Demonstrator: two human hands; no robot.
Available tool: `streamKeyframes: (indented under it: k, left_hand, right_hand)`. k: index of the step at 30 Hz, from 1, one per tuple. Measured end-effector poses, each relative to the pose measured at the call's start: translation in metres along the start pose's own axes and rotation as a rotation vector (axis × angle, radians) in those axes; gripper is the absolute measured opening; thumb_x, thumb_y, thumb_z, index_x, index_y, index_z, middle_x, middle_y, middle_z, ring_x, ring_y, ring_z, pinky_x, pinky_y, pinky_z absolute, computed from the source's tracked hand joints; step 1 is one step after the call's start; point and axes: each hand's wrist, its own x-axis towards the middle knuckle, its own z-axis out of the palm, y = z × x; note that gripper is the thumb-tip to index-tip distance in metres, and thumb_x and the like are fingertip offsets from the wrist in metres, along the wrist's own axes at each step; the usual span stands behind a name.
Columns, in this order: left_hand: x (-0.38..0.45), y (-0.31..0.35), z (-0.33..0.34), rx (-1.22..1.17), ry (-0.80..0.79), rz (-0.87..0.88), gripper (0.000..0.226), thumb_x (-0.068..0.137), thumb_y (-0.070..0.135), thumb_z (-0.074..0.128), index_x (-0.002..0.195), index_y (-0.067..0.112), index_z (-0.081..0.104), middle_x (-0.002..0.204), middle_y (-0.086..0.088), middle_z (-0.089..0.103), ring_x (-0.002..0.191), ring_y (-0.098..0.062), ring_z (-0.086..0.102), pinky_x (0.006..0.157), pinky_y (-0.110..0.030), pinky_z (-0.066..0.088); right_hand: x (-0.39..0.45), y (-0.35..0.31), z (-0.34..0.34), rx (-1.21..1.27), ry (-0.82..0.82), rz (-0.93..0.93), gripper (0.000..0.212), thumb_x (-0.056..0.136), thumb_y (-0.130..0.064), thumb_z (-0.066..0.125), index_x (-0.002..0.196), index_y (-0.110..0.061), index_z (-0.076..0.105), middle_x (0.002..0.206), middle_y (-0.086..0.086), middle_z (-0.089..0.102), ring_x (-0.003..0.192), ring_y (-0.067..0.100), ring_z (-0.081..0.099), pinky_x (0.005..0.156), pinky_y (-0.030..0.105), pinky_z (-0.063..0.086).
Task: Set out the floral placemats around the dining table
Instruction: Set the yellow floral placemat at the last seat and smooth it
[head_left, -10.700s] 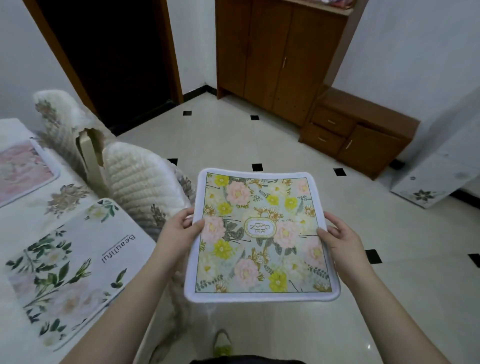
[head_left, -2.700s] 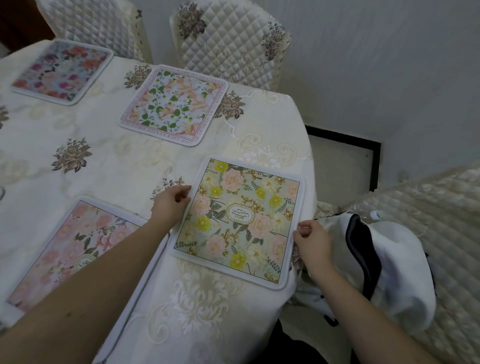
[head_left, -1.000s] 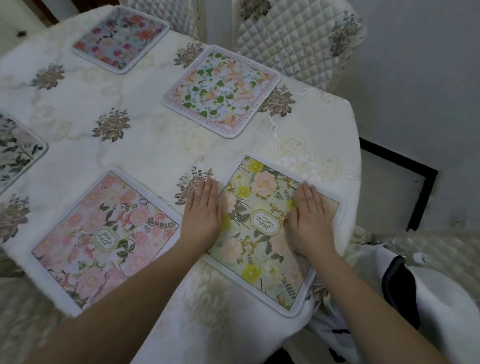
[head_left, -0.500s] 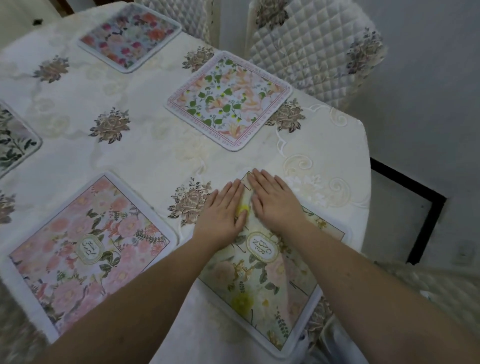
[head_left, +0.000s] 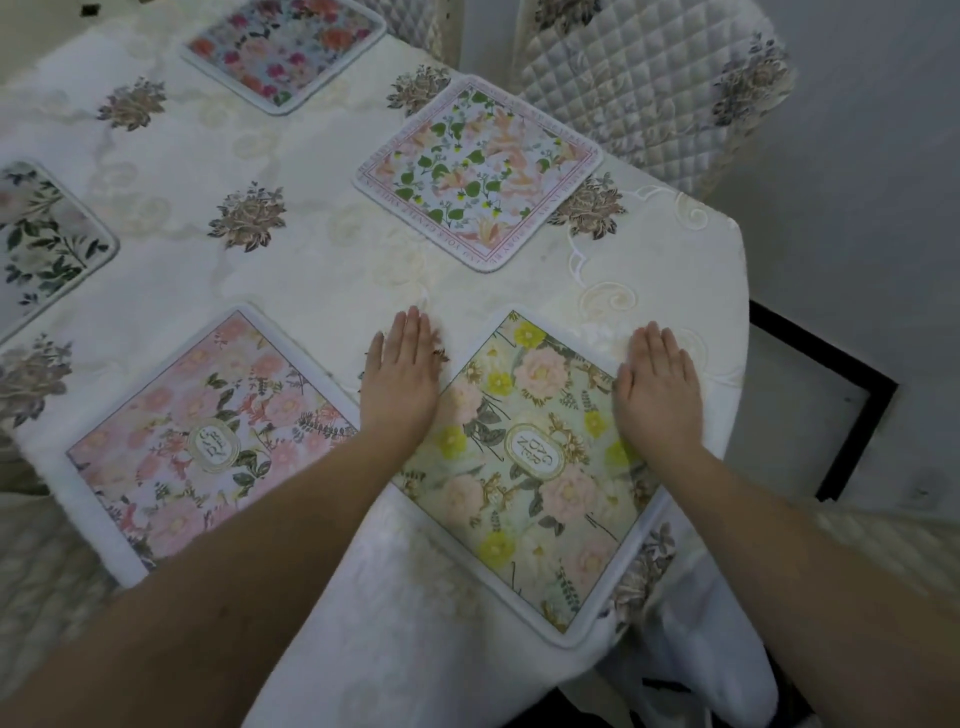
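The yellow mat (head_left: 524, 467) lies flat at the near right corner of the surface (head_left: 311, 270). My left hand (head_left: 402, 382) presses its left edge and my right hand (head_left: 657, 389) its right edge, both with fingers straight. Left of it sits a pink mat (head_left: 208, 441), beyond it a green-leaf mat (head_left: 478, 171), with a quilted chair (head_left: 649, 88) behind that.

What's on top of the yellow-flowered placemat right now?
Both hands lie flat on the yellow-flowered placemat: the left hand over its left edge, the right hand over its right edge. The mat corners under the palms are hidden.
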Motion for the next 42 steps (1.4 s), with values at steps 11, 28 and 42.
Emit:
streamKeyframes:
  k: [11,28,42]
  left_hand:
    - [-0.128,0.070,0.030,-0.228,-0.069,0.188,0.057,0.099,0.025,0.031,0.155,0.015,0.027,0.163,-0.005,0.022,0.152,-0.019,0.014,0.120,-0.046,0.022]
    - [-0.099,-0.049,0.016,-0.009,-0.132,0.311,0.062,0.102,0.050,0.007,0.158,0.023,0.004,0.165,0.007,0.001,0.151,-0.008,0.001,0.121,-0.031,-0.010]
    - [-0.149,-0.042,0.021,-0.023,-0.211,0.572,0.059,0.097,0.055,0.002,0.154,0.038,-0.003,0.163,0.010,-0.007,0.152,-0.012,-0.005,0.123,-0.037,-0.003]
  right_hand:
    - [-0.141,-0.098,0.025,0.192,-0.057,0.024,0.056,0.100,-0.030,0.023,0.151,-0.009,0.034,0.158,0.006,0.032,0.147,0.019,0.024,0.121,0.033,0.007]
    - [-0.200,-0.037,0.020,0.002,-0.107,0.116,0.068,0.097,-0.044,0.021,0.153,-0.006,0.026,0.161,0.009,0.022,0.149,0.021,0.020,0.120,0.034,-0.001]
    - [-0.256,-0.092,0.029,0.033,-0.201,0.071,0.057,0.104,-0.039,0.012,0.156,-0.019,0.003,0.164,-0.001,-0.003,0.151,0.017,-0.004,0.117,0.031,-0.012]
